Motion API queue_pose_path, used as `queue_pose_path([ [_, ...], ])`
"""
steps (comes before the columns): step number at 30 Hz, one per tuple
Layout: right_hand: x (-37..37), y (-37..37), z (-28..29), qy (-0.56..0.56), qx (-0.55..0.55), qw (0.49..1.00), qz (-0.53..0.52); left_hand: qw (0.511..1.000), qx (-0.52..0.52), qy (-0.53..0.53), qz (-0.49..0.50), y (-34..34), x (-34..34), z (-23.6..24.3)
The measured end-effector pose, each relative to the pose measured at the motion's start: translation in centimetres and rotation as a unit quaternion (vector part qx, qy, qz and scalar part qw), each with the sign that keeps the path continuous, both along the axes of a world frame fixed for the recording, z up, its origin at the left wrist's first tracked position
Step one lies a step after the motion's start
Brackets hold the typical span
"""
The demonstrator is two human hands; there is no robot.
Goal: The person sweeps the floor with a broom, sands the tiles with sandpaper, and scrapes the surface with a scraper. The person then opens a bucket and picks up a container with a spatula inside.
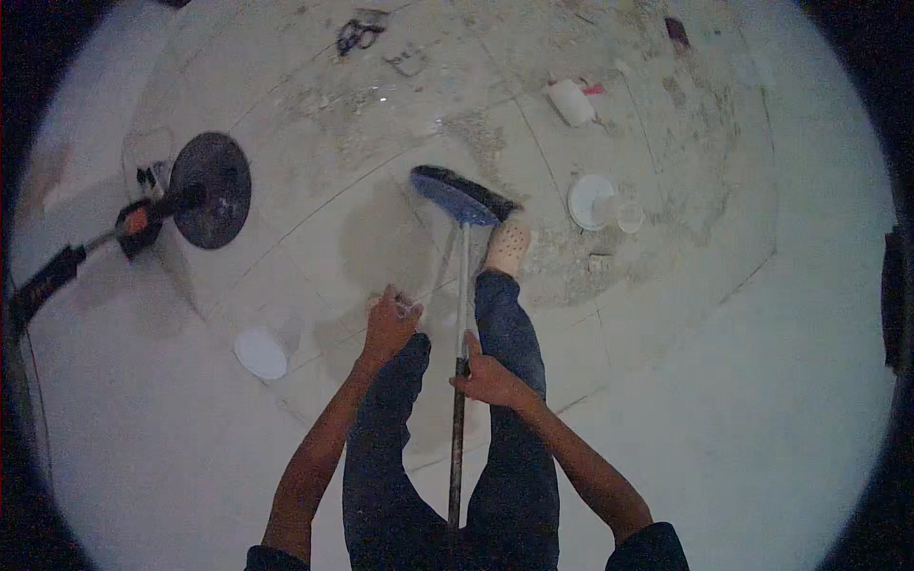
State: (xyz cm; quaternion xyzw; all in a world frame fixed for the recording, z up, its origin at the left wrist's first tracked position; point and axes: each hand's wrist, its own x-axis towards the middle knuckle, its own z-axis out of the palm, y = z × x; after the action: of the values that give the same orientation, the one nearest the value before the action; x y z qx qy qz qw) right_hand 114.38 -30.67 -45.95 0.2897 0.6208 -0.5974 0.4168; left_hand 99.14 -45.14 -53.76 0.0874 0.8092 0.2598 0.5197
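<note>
A push broom with a blue head and black bristles [457, 195] rests on the dusty tiled floor [362, 133], beside my right foot in a pale perforated clog [506, 246]. Its handle, pale above and dark below, runs down between my legs. My right hand [487, 379] grips the handle around the middle. My left hand [393, 319], left of the handle near my left knee, has its fingers curled around something small and pale that I cannot make out. A white round container [261, 353] lies left of that hand.
At left stands a pole tool with a round dark head [211, 221]. A white lid [581, 209] and clear cup [630, 218] lie to the right. Farther ahead are a white roll-like object [571, 102], dark tangled items [360, 36] and scattered debris.
</note>
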Motion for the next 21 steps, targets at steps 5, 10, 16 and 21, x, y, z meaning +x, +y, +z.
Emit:
queue_pose_path([
  [5, 3.8, 10.9, -6.0, 0.044, -0.029, 0.990, -0.128, 0.991, -0.014, 0.086, -0.103, 11.1, -0.1, -2.6],
  [10, 17.9, 27.0, -19.0, 0.147, 0.222, 0.863, -0.429, 0.966, 0.059, 0.159, -0.196, 26.0, 4.3, -11.3],
  [16, 13.5, 38.0, -20.3, -0.046, 0.460, 0.763, -0.452, 0.932, 0.092, 0.188, -0.295, 36.7, 6.2, -26.7],
  [21, 13.5, 40.0, -24.3, 0.022, 0.524, 0.821, -0.226, 0.908, -0.029, 0.127, -0.398, 45.6, 9.8, -29.9],
])
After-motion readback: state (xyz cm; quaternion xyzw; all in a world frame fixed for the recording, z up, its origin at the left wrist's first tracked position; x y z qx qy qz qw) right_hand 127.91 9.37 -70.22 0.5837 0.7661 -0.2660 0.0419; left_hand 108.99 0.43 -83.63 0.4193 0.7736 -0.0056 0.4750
